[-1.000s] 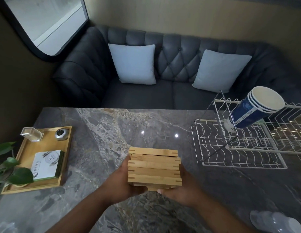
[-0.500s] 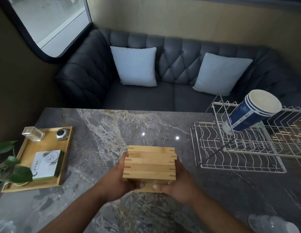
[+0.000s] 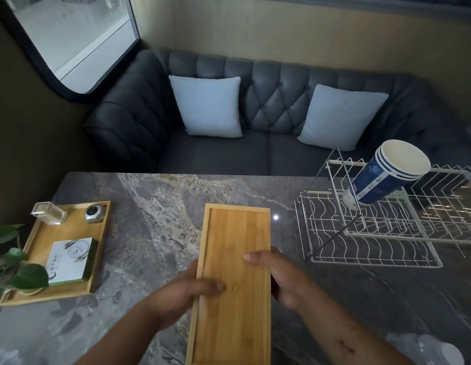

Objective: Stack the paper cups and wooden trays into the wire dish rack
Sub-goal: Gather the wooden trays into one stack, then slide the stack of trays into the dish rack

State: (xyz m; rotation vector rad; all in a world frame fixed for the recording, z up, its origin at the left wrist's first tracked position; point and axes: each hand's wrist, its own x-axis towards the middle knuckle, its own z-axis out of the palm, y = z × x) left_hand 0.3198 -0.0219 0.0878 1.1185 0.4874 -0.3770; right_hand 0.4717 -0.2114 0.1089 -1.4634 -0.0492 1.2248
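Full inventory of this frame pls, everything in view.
wooden tray: one showing, light bamboo, held over table, front centre
paper cups: nested stack, at least three rims, blue, tilted in rack
wire dish rack: one, white, table right
table: one, grey marble
serving tray: one, bamboo, table left; holds clear box, silver gadget, white-green box
plant: one, green, left edge
sofa: one, dark grey, behind table
cushions: two, pale blue, on sofa
window: one, upper left
left hand: one, grips wooden tray's left edge
right hand: one, grips its right edge
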